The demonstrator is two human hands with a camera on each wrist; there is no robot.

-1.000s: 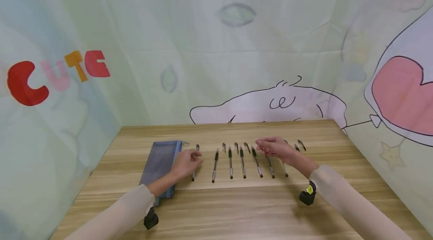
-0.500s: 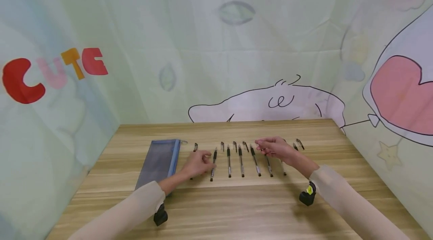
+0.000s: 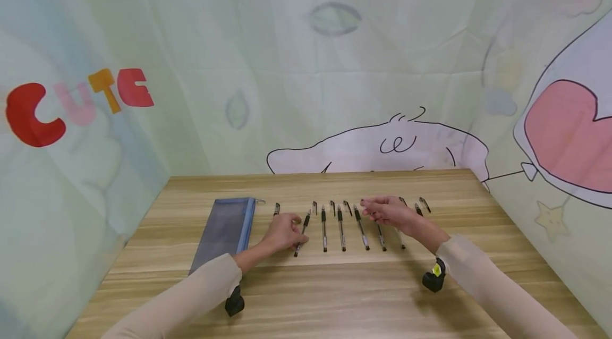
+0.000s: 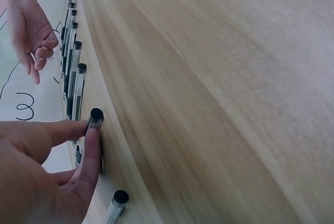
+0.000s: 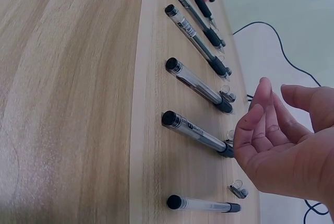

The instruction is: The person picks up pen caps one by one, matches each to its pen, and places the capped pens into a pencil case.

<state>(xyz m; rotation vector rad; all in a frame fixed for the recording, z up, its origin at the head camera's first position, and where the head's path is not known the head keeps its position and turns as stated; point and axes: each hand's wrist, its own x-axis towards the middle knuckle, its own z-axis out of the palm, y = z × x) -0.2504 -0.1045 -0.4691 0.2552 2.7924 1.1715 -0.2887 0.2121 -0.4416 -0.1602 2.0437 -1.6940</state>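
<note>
From afar I see a blue pouch (image 3: 224, 227) on the worktop (image 3: 334, 296). Right of it, uncapped pens (image 3: 341, 230) lie in a row, already laid out, I judge; caps (image 3: 314, 207) lie separate beyond several. Nearer the pouch, the left hand (image 3: 284, 230) pinches one pen (image 3: 306, 219), fingers closed on it. Farther right of it, the right hand's (image 3: 389, 210) fingers curl loosely, holding nothing.

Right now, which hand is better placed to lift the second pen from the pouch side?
Left, probably: the left hand pinches that pen between thumb and finger. The right hand hovers, holding nothing, with other pens in between.
</note>
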